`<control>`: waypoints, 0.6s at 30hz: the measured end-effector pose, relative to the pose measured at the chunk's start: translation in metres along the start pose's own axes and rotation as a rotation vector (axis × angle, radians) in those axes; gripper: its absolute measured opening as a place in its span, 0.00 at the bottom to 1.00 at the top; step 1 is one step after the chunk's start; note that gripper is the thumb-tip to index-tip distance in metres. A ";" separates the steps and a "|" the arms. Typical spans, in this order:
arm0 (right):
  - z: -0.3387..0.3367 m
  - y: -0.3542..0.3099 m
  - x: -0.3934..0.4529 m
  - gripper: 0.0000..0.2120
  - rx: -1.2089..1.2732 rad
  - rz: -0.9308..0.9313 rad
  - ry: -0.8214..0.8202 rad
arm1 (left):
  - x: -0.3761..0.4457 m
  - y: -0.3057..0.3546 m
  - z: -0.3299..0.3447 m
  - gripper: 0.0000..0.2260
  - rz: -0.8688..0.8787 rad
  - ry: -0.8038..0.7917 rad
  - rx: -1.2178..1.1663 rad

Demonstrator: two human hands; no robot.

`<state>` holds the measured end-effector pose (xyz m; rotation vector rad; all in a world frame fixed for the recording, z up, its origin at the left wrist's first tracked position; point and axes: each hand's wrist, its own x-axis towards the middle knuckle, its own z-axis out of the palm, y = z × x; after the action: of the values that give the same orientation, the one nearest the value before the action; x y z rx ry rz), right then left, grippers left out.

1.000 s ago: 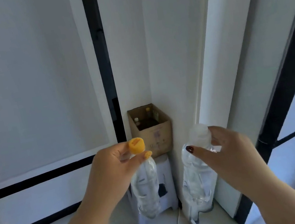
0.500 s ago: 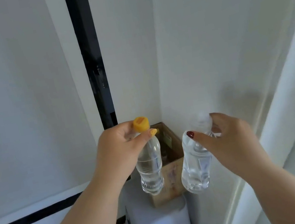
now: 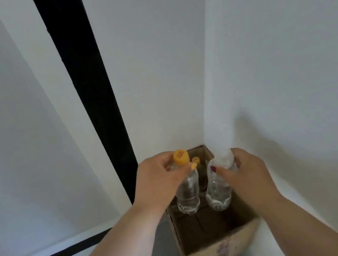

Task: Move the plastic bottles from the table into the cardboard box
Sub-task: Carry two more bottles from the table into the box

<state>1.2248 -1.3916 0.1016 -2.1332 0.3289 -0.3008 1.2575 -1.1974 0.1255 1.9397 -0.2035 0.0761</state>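
box (image 3: pixel 220 247): open-topped, in the wall corner, directly below both bottles.
left bottle (image 3: pixel 187 192): upright, left hand (image 3: pixel 159 181) pinching its yellow cap.
right bottle (image 3: pixel 217 189): upright, right hand (image 3: pixel 243 173) clasping its neck; both equally near.

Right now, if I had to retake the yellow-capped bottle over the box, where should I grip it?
Grip the yellow-capped bottle at the neck just under its cap, coming from above, as the left hand does. It hangs upright over the open cardboard box, the neck is its narrowest part, and the white-capped bottle in the right hand crowds its side.
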 end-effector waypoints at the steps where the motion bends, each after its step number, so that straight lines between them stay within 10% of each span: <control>1: 0.011 0.011 0.010 0.10 -0.014 0.021 -0.027 | 0.009 -0.014 0.006 0.06 -0.033 -0.019 0.014; 18: 0.115 0.121 0.090 0.07 -0.323 0.220 -0.318 | 0.078 -0.175 0.079 0.07 -0.112 -0.297 0.978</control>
<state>1.3332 -1.3987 -0.0540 -2.3872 0.4434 0.2327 1.3615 -1.2169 -0.0524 2.9338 -0.2836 -0.2332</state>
